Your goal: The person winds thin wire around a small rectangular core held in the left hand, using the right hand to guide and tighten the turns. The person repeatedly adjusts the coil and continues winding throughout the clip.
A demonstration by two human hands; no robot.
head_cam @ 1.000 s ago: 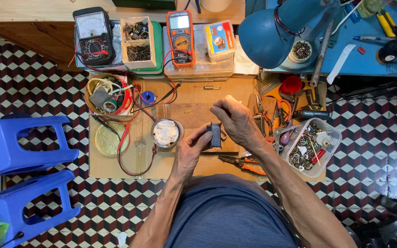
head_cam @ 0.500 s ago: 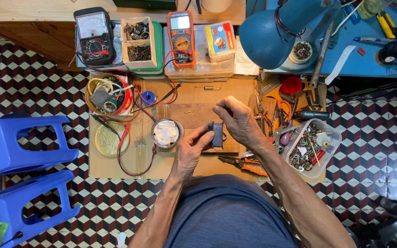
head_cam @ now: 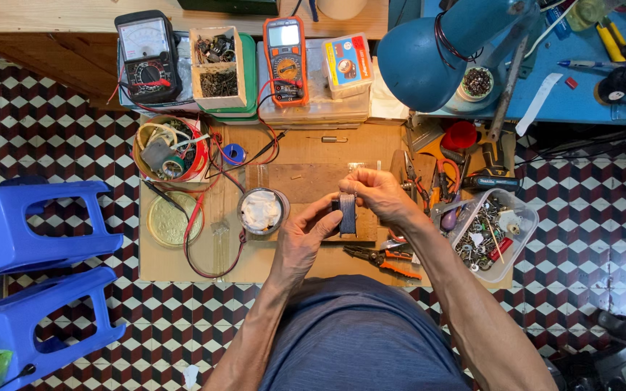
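Over a low wooden work board (head_cam: 306,177) I hold a small dark rectangular part (head_cam: 347,213) upright between both hands. My left hand (head_cam: 302,239) grips its left side and bottom with thumb and fingers. My right hand (head_cam: 374,195) pinches its top and right side. The part's details are too small to make out. Just left of my left hand stands a round tin with white material (head_cam: 261,210).
Orange-handled pliers (head_cam: 385,258) lie near my right wrist. A clear tray of screws and parts (head_cam: 490,235) sits at the right, a red bowl of wire and tape (head_cam: 168,148) at the left. Two multimeters (head_cam: 284,47) and parts boxes line the back. A blue lamp (head_cam: 436,51) and blue stools (head_cam: 38,224) flank the board.
The part has been turned slightly between my fingers and both hands have shifted a little; nothing else has moved.
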